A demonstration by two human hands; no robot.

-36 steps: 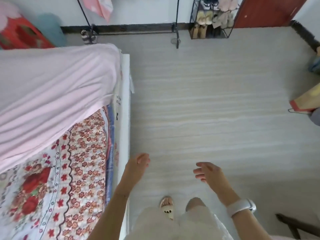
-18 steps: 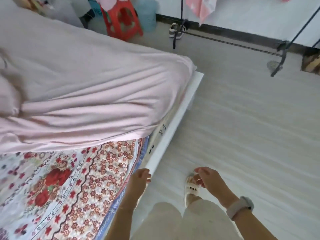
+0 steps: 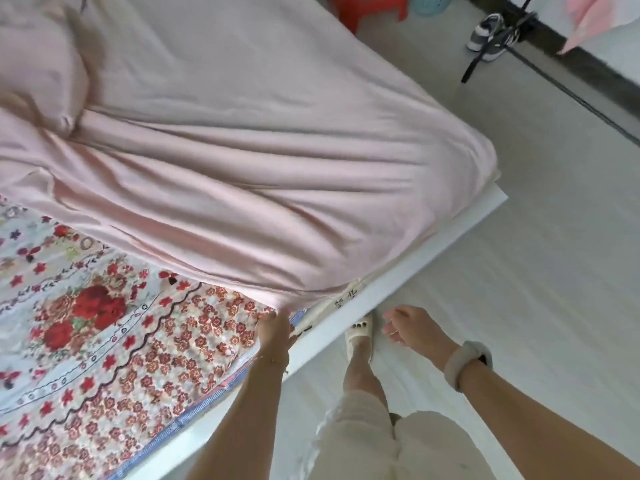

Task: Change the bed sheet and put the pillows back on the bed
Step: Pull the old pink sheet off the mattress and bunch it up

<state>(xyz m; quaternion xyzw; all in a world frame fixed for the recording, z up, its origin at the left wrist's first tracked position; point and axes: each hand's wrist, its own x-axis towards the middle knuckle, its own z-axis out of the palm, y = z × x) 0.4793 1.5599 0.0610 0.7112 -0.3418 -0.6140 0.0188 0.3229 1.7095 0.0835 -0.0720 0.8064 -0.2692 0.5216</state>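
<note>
A pink sheet (image 3: 242, 140) covers the upper half of the frame, stretched in long creases over the far part of the bed, its loose lower edge running diagonally from the left edge down to the centre. Below that edge, in the lower left of the frame, a floral cover (image 3: 104, 341) with red roses and small red flowers lies bare. In the upper left corner a pink pillow (image 3: 38, 71) rests on the sheet.

The left hand (image 3: 275, 332), at lower centre, reaches to the sheet's lower edge where it meets the floral cover; its fingertips are hidden against the cloth, so I cannot tell whether it grips. The right hand (image 3: 414, 329), to its right, hangs over the floor with fingers loosely curled, holding nothing; a pale wristband (image 3: 465, 363) sits on that wrist.

Along the white bed frame (image 3: 398, 282), the mattress side bears dark handwritten characters (image 3: 343, 299), too blurred to read. A cream slipper (image 3: 360, 336) stands beside the frame. At the upper right are a grey sneaker (image 3: 488, 36) and a red stool (image 3: 367, 8).
</note>
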